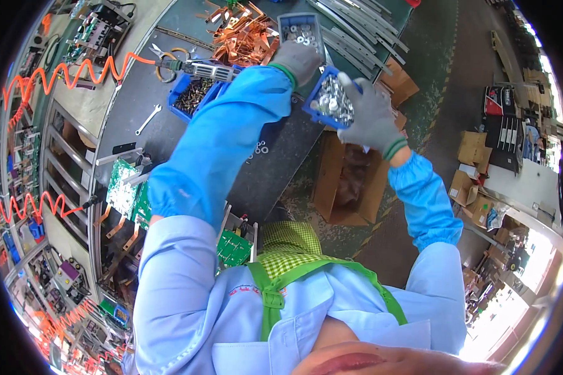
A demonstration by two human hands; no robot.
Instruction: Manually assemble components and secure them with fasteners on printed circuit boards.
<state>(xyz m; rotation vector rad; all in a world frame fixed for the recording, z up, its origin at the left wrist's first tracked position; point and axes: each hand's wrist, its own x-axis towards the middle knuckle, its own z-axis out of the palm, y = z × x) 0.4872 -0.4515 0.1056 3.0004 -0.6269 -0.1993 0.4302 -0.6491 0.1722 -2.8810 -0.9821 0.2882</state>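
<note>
My left hand (298, 63), in a grey glove, is closed on the near end of a grey-blue parts bin (282, 28); its fingertips are partly hidden. Flat washers (301, 33) lie inside that bin. My right hand (375, 122), gloved the same way, grips the right side of a blue parts bin (316, 116), thumb over the rim. Shiny small metal hardware (333, 102) fills this second bin, which sits at the bench's right edge.
Left of my left forearm stand a blue bin of dark screws (192, 95), scissors (162, 62) and a wrench (148, 120). Copper strips (244, 34) are heaped behind. Metal bars (356, 37) lie at the far right. Loose washers (260, 148) dot the bench; an open carton (326, 181) stands below.
</note>
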